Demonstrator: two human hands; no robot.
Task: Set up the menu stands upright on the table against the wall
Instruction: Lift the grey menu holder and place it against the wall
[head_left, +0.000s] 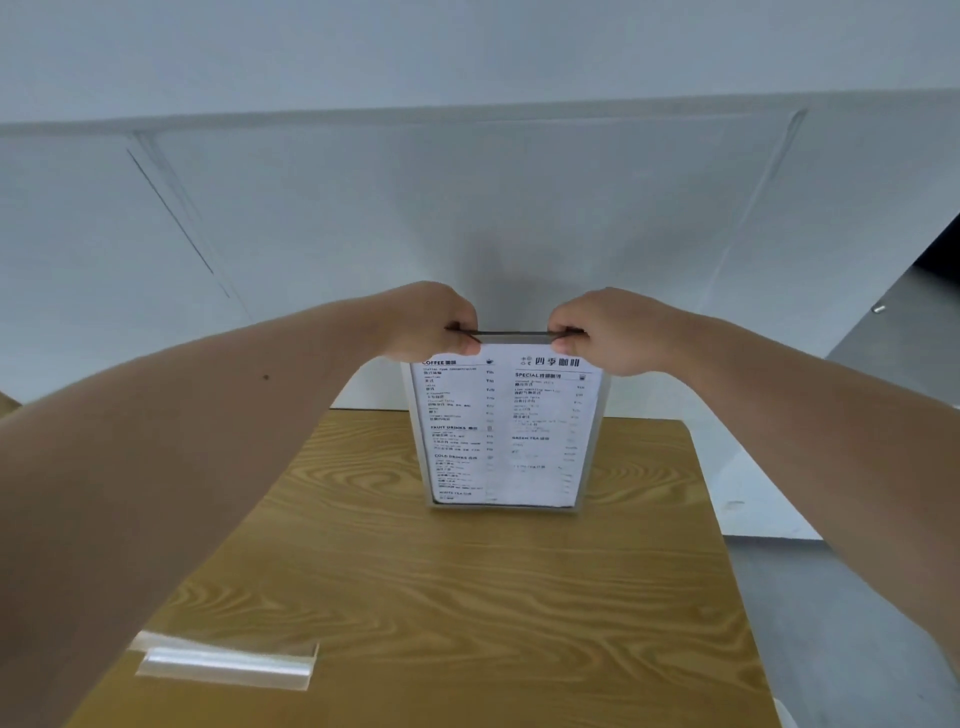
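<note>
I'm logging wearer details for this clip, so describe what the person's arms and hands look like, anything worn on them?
Both arms are bare right up to the picture's edges: no sleeves, gloves or watch in view. No rings can be made out on the left hand or the right hand. The left forearm has one small dark mole on it. Nails are short and look unpainted.

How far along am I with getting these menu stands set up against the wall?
Nothing looks finished yet. In hand: the menu stand is upright on the wooden table near the wall, with your left hand and right hand gripping its top corners. Left: let it stand freely, then deal with the clear acrylic piece lying flat at the table's near left.
</note>
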